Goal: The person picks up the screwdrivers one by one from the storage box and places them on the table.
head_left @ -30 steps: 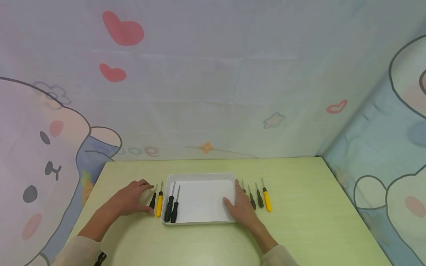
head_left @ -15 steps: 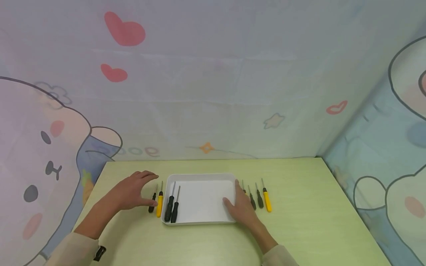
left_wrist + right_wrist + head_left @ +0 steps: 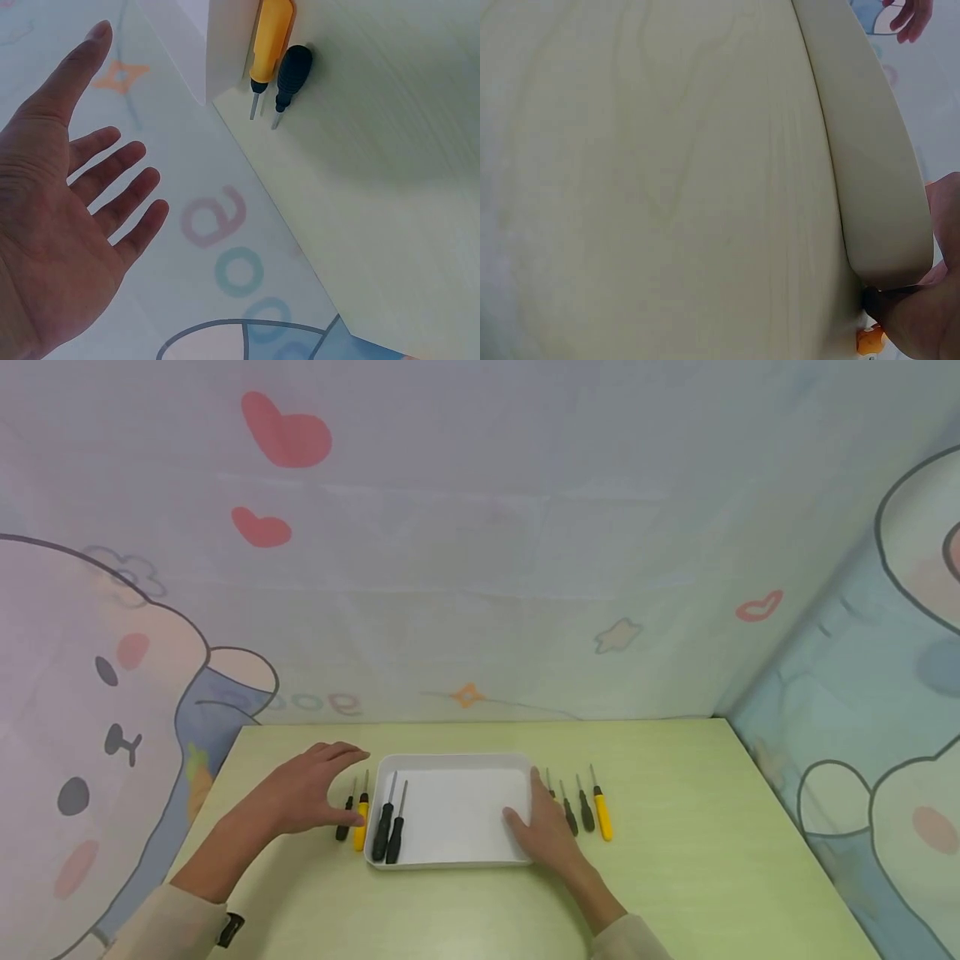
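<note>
My left hand [image 3: 303, 789] hovers at the tray's left side, thumb and fingers spread apart with nothing held. Its thumb tip overlaps the yellow-handled screwdriver [image 3: 361, 833] in the head view; contact cannot be told. A short black screwdriver [image 3: 342, 832] lies just left of that one. The left wrist view shows the palm [image 3: 60, 225] apart from both screwdrivers. With its thumb inside and fingers outside, my right hand [image 3: 551, 835] grips the right wall of the white tray [image 3: 457, 818]. Inside the tray, two black screwdrivers [image 3: 382, 835] lie at the left end.
To the right of the tray are several screwdrivers: a yellow one [image 3: 603, 817], dark ones [image 3: 586, 814] and one mostly hidden by the right hand. All rest on a pale green table [image 3: 712, 860]. A printed cloth [image 3: 480, 568] hangs behind.
My left hand has shifted slightly right and up from the black screwdriver towards the yellow-handled one, with its fingers spreading wider. My right hand and the tray stay put.
</note>
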`<state>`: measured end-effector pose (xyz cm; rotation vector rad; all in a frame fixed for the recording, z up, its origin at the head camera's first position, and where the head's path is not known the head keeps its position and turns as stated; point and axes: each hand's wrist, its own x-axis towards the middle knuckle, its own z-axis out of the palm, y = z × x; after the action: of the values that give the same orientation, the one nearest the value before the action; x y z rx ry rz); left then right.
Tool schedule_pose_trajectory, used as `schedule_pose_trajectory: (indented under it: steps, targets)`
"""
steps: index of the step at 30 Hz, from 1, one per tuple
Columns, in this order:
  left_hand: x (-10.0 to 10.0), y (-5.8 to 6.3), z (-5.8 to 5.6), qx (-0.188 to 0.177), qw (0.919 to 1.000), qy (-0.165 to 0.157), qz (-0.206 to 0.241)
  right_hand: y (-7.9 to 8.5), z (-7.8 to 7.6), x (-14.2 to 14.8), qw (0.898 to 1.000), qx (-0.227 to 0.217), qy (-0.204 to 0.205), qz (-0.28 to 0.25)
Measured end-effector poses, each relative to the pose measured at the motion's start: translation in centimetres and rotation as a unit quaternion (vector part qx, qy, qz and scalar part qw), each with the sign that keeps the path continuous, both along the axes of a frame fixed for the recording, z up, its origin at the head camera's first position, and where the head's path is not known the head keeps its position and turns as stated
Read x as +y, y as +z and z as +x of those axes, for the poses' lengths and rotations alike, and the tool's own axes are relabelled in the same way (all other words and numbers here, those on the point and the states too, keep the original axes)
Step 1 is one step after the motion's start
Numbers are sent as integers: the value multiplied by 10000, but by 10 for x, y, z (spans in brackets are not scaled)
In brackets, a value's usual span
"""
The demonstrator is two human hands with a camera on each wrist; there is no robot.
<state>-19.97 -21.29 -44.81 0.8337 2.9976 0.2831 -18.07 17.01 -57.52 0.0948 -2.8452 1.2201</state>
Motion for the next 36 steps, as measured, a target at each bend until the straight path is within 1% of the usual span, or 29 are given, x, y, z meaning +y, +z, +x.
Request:
schedule_pose_trajectory:
  steps: [3, 6, 16, 22, 27, 31, 36]
  targets:
    - [3, 2, 0, 72, 10000, -61, -28, 1, 0, 0, 10000, -49, -27, 8]
    - [6, 2, 0, 67, 9999, -120, -54, 1, -1, 0, 10000, -57, -21, 53]
    - [13, -5, 2, 79, 9998, -135, -102, 1, 1, 0, 10000, -1, -23, 41]
    - [17, -6, 6, 117, 9996, -248, 10, 3, 2, -1, 10000, 12, -35, -23]
    - [21, -12, 8, 49, 9996, -273, 30, 2, 1, -1, 10000, 13, -50, 13]
    - [25, -16, 8, -52, 9996, -283, 43, 1, 0, -1, 10000, -69, -50, 46]
    - [27, -21, 9, -38, 9995, -308, -38, -1, -1, 0, 10000, -58, -10, 20]
